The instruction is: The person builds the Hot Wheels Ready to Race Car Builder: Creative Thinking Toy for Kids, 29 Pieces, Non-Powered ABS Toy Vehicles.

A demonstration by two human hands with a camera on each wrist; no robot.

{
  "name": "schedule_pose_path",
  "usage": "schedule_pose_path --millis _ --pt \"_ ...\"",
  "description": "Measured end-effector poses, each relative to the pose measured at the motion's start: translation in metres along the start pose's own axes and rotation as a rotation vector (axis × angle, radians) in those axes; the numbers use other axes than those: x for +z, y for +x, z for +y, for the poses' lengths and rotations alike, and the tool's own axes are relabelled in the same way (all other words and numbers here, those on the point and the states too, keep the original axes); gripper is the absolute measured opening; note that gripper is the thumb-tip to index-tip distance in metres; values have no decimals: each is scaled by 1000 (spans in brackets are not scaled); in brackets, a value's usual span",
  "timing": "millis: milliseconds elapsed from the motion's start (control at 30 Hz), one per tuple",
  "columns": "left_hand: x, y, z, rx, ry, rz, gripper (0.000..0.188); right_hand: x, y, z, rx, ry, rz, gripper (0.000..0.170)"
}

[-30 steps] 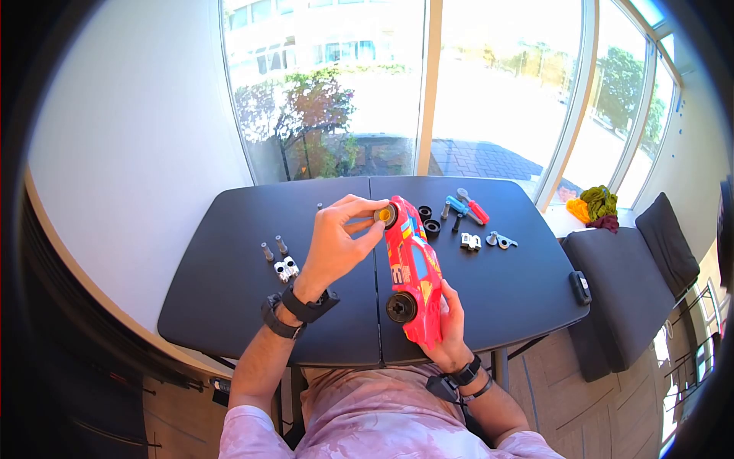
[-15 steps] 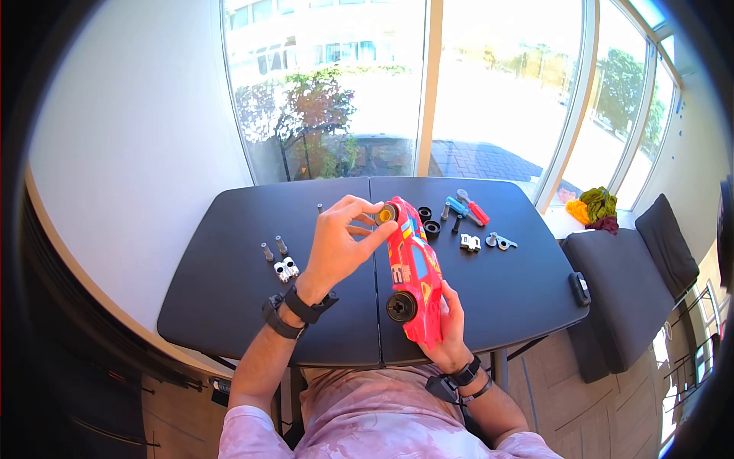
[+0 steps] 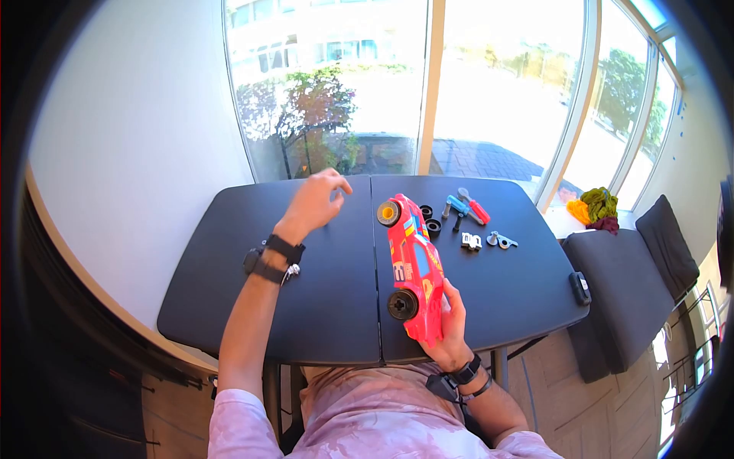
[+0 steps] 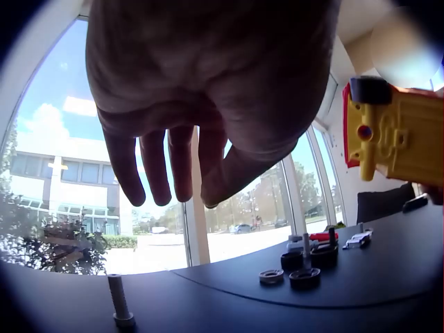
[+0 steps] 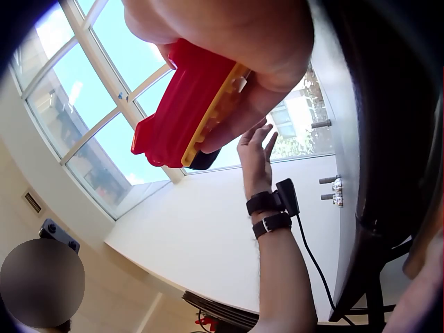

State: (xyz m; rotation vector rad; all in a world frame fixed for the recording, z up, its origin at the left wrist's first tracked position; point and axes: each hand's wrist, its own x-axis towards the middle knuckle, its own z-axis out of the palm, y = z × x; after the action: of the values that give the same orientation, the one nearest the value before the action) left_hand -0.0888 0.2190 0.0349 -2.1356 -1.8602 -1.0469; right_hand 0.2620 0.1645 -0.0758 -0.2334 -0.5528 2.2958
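Note:
My right hand (image 3: 449,329) grips a red toy car (image 3: 417,264) by its near end, tilted up over the table. The car's yellow underside (image 4: 406,135) shows in the left wrist view. On its left flank are a far wheel (image 3: 388,213) with a yellow centre and a near wheel (image 3: 402,304) with a black hub. My left hand (image 3: 312,203) hangs in the air left of the car, its fingers loosely bent around nothing. Below it, in the left wrist view, a grey bolt (image 4: 118,298) stands upright on the table.
Black tyres (image 3: 433,227), a blue-handled tool (image 3: 459,205), a red-handled tool (image 3: 479,213), a white part (image 3: 470,242) and a grey wrench (image 3: 505,242) lie beyond the car on the black table (image 3: 329,321). A silver part (image 3: 292,270) is partly behind my left wrist.
My left hand has let go of the car's far wheel and moved left, away from it. The wheel stays on the car, which my right hand holds nearly still.

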Motion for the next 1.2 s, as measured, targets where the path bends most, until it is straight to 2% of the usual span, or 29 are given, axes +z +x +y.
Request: schedule_pose_path --millis 100,200,300,400,500,600,700,800,900,1100,1200 --pt "60 -4 -78 193 417 -13 23 2 0 -1 7 19 -10 61" --pt "71 -7 -85 -27 652 -317 17 1 0 -3 15 14 -35 63" --pt "72 -5 -93 -147 692 -382 12 -4 0 -3 24 -2 -71 67" --pt "63 -8 -98 -191 604 -399 21 -2 0 -4 33 -10 -64 67" --pt "45 -12 -86 -115 371 -328 12 7 0 -3 18 15 33 61" --pt "17 -12 -47 -75 226 -344 18 4 -2 -4 37 4 -19 61" --pt "4 -19 -26 -8 150 -249 24 10 -2 -4 31 6 28 61" --pt "-14 -23 9 -46 -64 -122 26 8 -2 -4 27 -6 21 61" --pt "-40 -24 45 -169 -108 -123 23 8 -2 -4 37 3 21 61" --pt "-40 -28 77 -109 -580 179 19 8 -1 -3 24 -5 22 63" --pt "-33 -34 94 -64 -709 223 19 7 -1 -3 32 2 25 64"
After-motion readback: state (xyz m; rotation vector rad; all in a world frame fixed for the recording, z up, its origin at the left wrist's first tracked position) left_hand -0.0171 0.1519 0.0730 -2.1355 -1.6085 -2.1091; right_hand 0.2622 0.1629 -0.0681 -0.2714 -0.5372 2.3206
